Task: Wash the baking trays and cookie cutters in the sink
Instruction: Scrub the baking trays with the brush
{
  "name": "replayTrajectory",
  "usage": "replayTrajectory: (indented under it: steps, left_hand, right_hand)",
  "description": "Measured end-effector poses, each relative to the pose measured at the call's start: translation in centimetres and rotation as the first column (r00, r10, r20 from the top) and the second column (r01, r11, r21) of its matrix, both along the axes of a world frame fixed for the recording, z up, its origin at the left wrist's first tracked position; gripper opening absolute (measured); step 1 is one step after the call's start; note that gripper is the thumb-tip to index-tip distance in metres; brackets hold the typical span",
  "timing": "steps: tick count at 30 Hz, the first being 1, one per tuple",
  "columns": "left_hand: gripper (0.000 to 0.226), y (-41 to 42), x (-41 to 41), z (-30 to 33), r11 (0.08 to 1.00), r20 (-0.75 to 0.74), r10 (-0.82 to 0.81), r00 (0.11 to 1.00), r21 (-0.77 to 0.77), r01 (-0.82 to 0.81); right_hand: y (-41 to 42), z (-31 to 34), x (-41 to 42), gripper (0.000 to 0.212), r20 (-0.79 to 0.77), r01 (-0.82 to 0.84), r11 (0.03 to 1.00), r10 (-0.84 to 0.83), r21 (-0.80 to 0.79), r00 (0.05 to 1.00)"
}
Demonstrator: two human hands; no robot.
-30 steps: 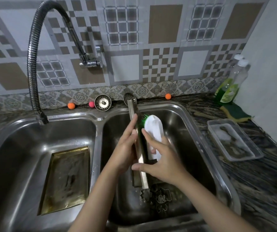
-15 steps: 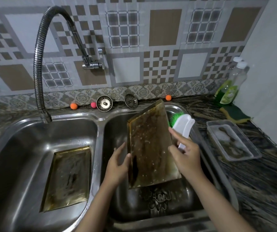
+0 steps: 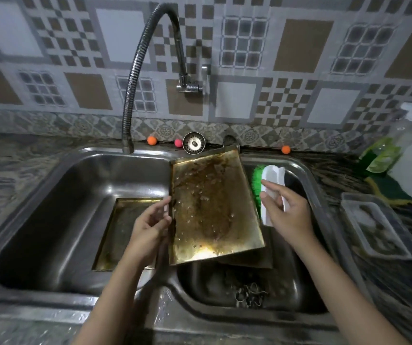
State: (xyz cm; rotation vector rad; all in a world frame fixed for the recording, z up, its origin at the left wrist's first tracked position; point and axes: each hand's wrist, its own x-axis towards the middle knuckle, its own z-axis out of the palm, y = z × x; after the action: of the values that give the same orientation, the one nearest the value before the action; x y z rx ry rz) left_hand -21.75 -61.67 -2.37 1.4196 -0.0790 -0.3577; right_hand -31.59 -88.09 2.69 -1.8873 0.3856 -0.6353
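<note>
While left fingers (image 3: 161, 210) grip the tilted tray (image 3: 212, 207), right fingers (image 3: 270, 195) hold the brush (image 3: 270, 180).

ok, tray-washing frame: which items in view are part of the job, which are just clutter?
In the job:
- greasy baking tray, held by left hand
- scrub brush, held in right hand
- second tray lying in the left basin
- cookie cutters in the right basin
- faucet

Lying about:
- sink strainer
- small coloured balls
- clear plastic container
</note>
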Motion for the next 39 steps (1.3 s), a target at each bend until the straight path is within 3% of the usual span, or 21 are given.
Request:
replayTrajectory:
  steps: [5, 12, 17, 24, 28, 30, 36, 39]
  left_hand:
    - [0.039, 6.4, 3.8, 1.0, 0.969, 0.069, 0.178, 0.982, 0.163, -0.188]
    - [0.039, 13.6, 8.7, -2.6, 0.888, 0.003, 0.303, 0.953, 0.363, -0.283]
    - [0.048, 14.6, 9.8, -7.4, 0.744, 0.016, 0.240, 0.971, 0.640, -0.194]
    - [0.051, 13.4, 10.3, -8.9, 0.637, 0.052, 0.173, 0.984, 0.755, -0.152]
    - [0.064, 13.1, 10.5, -9.4, 0.628, 0.018, 0.152, 0.988, 0.771, -0.110]
    - [0.060, 4.6, 8.9, -9.2, 0.655, 0.082, 0.068, 0.994, 0.748, -0.106]
    - [0.037, -3.2, 6.3, -3.1, 0.828, 0.404, 0.176, 0.898, 0.433, -0.357]
    - [0.033, -7.8, 4.0, -2.6, 0.867, 0.440, 0.091, 0.893, 0.407, -0.289]
  right_hand:
    - [1.3, -1.4, 2.0, 0.064, -0.140, -0.093, 0.983, 0.071, -0.158, 0.988]
    - [2.2, -3.4, 2.1, 0.071, -0.222, -0.113, 0.973, 0.067, -0.201, 0.973]
    - [1.5, -6.2, 1.1, 0.069, -0.308, -0.088, 0.987, 0.043, -0.134, 0.950]
    - [1.2, -6.8, 0.3, 0.067, -0.321, -0.074, 0.992, 0.038, -0.102, 0.946]
    - [1.3, -6.5, 0.0, 0.067, -0.294, -0.066, 0.994, 0.037, -0.090, 0.955]
    - [-5.4, -5.9, -4.0, 0.067, -0.309, -0.021, 0.998, 0.003, -0.055, 0.951]
    - [-5.5, -6.3, -2.4, 0.067, -0.287, -0.025, 0.999, 0.014, -0.035, 0.958]
    - [-4.7, -6.2, -1.5, 0.067, -0.290, -0.022, 0.999, 0.013, -0.028, 0.957]
